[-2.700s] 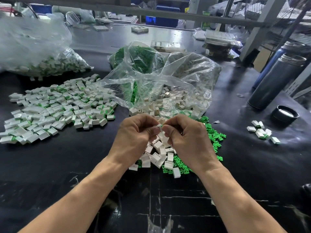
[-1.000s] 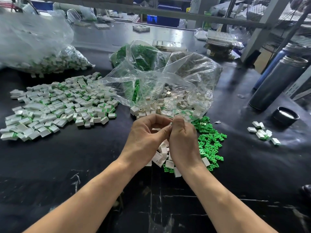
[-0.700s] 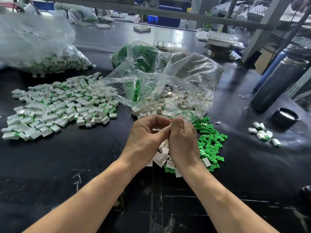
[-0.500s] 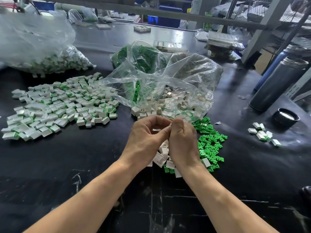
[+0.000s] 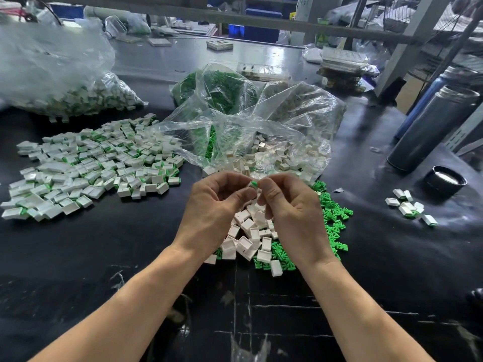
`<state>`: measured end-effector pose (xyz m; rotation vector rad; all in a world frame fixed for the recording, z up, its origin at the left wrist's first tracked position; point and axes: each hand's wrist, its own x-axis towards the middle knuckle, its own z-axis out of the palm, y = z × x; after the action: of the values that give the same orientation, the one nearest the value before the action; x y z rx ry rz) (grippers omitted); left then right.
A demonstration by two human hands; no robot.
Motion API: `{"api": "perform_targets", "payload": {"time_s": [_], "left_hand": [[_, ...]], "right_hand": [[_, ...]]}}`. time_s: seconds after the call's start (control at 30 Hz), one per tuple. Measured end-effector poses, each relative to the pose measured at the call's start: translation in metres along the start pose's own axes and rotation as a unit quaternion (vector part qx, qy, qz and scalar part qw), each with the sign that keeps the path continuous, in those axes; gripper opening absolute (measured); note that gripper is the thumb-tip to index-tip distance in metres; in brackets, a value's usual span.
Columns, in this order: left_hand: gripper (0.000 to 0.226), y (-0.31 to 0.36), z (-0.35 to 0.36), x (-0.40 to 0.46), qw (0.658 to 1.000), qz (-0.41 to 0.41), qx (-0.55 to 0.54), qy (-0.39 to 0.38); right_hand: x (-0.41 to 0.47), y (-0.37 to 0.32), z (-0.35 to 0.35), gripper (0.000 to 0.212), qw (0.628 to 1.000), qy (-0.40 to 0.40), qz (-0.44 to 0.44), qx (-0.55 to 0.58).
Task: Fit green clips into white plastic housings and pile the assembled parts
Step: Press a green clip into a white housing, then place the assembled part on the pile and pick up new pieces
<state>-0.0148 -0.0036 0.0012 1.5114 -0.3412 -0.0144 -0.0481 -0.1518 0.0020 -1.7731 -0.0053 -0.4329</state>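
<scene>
Your left hand point(image 5: 219, 207) and right hand point(image 5: 290, 205) pinch one green-and-white part point(image 5: 254, 184) between their fingertips — above loose white housings point(image 5: 251, 231) and green clips point(image 5: 332, 212).

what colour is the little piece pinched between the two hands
Green and white, pinched between the left hand and right hand; head view.
</scene>
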Motion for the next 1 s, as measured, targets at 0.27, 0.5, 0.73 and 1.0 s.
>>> {"api": "perform_targets", "payload": {"time_s": [0.27,0.5,0.73,1.0], "left_hand": [[0.023,-0.001,-0.003,-0.001,0.997,0.007,0.071,-0.022],[0.017,-0.002,-0.007,-0.002,0.987,0.037,0.147,-0.052],[0.017,-0.006,-0.008,-0.002,0.969,0.063,0.235,-0.048],[0.021,-0.004,-0.034,0.007,0.919,0.05,0.392,-0.004]], "right_hand": [[0.0,0.003,0.0,0.014,0.999,0.0,0.04,-0.03],[0.0,0.006,0.002,0.017,0.997,0.009,0.028,-0.07],[0.002,0.01,0.002,0.014,0.994,0.013,0.026,-0.101],[0.007,0.007,-0.012,0.015,0.989,0.062,0.045,-0.13]]}}
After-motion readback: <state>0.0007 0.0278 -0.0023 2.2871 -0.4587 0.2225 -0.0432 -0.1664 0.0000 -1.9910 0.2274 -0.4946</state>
